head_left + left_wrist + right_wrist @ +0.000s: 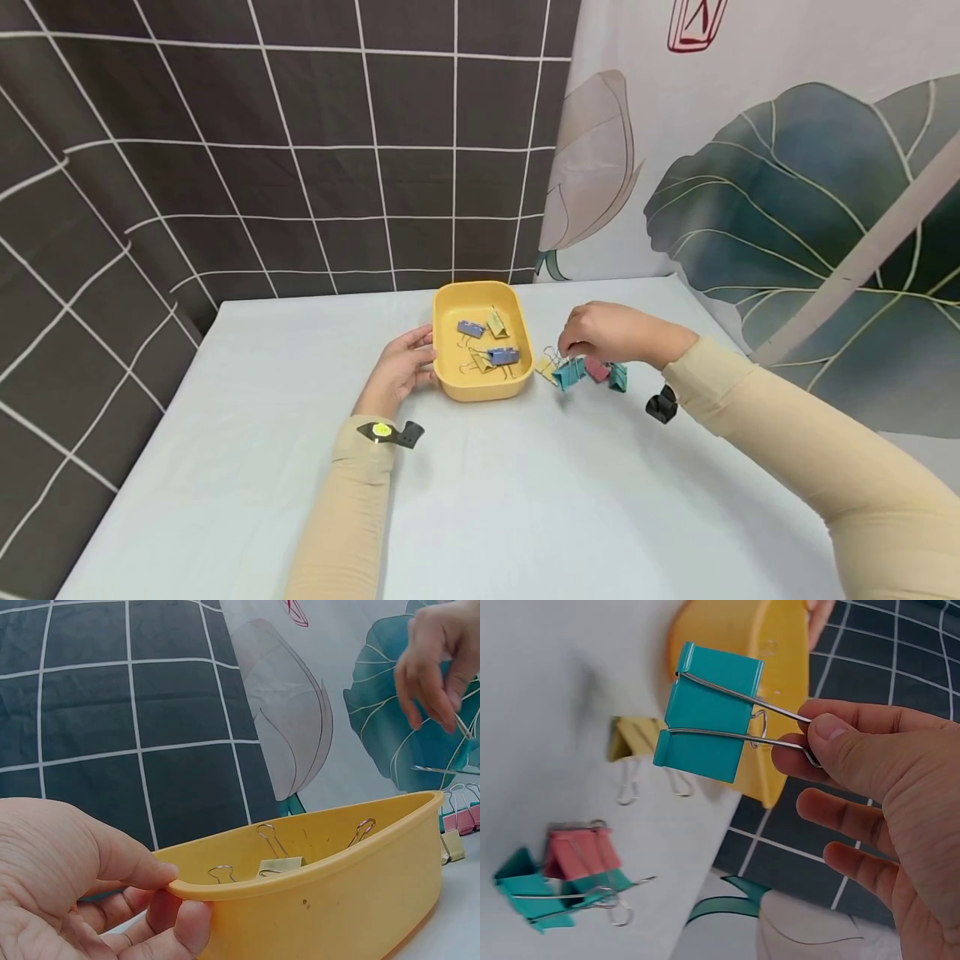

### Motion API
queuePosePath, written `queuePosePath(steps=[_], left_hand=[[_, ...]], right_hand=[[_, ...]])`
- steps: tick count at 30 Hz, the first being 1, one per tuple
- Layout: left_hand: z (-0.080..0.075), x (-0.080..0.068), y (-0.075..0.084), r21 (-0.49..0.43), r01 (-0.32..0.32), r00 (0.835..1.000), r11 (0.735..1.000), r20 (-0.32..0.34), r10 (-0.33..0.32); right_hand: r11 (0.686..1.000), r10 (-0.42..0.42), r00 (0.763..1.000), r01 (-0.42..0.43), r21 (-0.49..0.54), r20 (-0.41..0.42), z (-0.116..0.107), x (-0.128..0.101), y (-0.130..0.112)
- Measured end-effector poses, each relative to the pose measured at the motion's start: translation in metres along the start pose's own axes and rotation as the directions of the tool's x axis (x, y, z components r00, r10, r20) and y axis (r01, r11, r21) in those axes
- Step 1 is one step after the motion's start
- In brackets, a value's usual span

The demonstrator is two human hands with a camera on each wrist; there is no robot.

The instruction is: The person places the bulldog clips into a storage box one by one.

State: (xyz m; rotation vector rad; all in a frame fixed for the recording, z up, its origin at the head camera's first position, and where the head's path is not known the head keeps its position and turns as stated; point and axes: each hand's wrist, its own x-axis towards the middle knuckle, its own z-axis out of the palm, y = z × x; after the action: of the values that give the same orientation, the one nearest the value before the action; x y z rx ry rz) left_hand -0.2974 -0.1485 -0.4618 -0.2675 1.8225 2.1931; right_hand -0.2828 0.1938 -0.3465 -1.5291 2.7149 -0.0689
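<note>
My right hand [611,331] pinches a teal binder clip [711,712] by its wire handle between thumb and fingertips, just right of a yellow plastic box [484,393]. In the head view this clip hangs over the white table. The thumb and fingers of my left hand [97,877] grip the rim of the box at its left side. Inside it lie a purple binder clip [471,328], a blue binder clip [502,356] and a pale yellow binder clip [497,325], with another yellow one partly covered.
Below my right hand, on the white table [480,500], a red binder clip [581,851] lies against teal clips [532,889]. Nearer the box is a yellow binder clip [634,739]. A dark checked cloth [322,150] and a leaf-printed curtain [795,192] hang behind the table.
</note>
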Motion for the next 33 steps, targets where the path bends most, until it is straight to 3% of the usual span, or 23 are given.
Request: queuePosePath(steps=[14, 33], left_hand=[[0.001, -0.001, 0.000, -0.003, 0.001, 1.000, 1.000, -0.005, -0.001], [0.000, -0.001, 0.000, -0.013, 0.007, 1.000, 1.000, -0.003, -0.007]], right_hand=[[1.000, 0.012, 1.000, -0.013, -0.026, -0.024, -0.020, 0.034, 0.010], [0.986, 0.149, 0.989, -0.150, 0.070, 0.021, -0.023, 0.080, 0.016]])
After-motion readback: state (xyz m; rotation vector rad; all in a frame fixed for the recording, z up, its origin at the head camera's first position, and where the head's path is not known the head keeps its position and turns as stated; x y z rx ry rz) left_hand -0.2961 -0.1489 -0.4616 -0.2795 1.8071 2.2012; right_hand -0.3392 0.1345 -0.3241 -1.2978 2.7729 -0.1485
